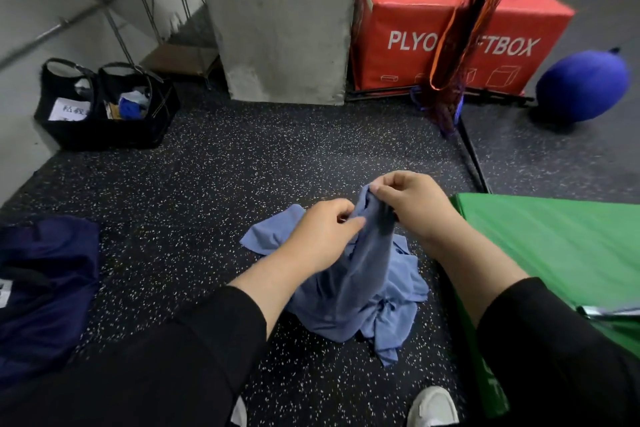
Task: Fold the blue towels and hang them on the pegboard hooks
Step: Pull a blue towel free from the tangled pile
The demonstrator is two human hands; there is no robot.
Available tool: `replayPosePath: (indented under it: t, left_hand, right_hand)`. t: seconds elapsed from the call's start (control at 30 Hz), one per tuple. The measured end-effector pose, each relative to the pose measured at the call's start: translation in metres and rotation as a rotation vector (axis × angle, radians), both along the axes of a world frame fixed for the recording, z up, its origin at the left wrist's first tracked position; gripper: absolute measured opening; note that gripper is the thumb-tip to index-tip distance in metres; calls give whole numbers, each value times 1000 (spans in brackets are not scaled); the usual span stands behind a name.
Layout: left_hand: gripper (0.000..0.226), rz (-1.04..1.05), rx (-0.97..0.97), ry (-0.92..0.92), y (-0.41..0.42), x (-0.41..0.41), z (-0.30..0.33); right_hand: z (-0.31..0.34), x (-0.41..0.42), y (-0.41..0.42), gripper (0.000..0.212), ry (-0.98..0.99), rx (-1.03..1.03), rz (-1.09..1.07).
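While both hands are pinching one towel [363, 274], the left hand [323, 236] should be sliding along the edge, away from the right hand [412, 208]. This is finding a corner, I think.

Left hand [323, 229] and right hand [412, 204] pinching blue towel [363, 288], speckled floor [207, 184]

Both arms are stretched forward in black sleeves, forearms bare. The left hand [323, 230] is curled, thumb and fingers pinched on cloth. The right hand [412, 206] is raised just beyond it, fingers bent, cloth pinched at the fingertips.
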State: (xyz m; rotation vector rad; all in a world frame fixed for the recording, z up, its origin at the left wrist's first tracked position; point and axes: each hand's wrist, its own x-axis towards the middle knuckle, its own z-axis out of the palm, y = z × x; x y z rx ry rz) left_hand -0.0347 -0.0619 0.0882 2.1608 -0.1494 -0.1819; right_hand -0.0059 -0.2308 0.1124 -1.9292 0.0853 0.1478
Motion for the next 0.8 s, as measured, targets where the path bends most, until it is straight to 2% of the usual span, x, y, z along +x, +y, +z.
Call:
replayPosePath:
  t: [0.1,0.2,0.37,0.43,0.53,0.63,0.7,0.8]
  left_hand:
    - [33,104,-7,-31,8,8,4]
    - [30,135,-148,12,17,15,5]
    - [51,237,-330,19,24,26,4]
    - [50,241,-366,20,25,31,4]
    - [33,170,-290,29,31,37,3]
    - [16,120,-122,46,42,44,-3]
    - [18,163,-62,36,47,47,-8]
    - [33,188,-141,65,45,45,-8]
  right_hand:
    - [-4,4,-6,15,-53,-73,-12]
    - [-7,9,-7,16,-107,-161,5]
    - [-5,14,5,34,-91,-217,221]
    - [-6,16,11,34,-109,-355,268]
    - [-6,20,14,15,-174,-472,183]
    - [-7,26,9,26,-151,-491,112]
    - [-9,30,5,33,-111,-538,86]
    - [-12,29,2,33,-69,-545,164]
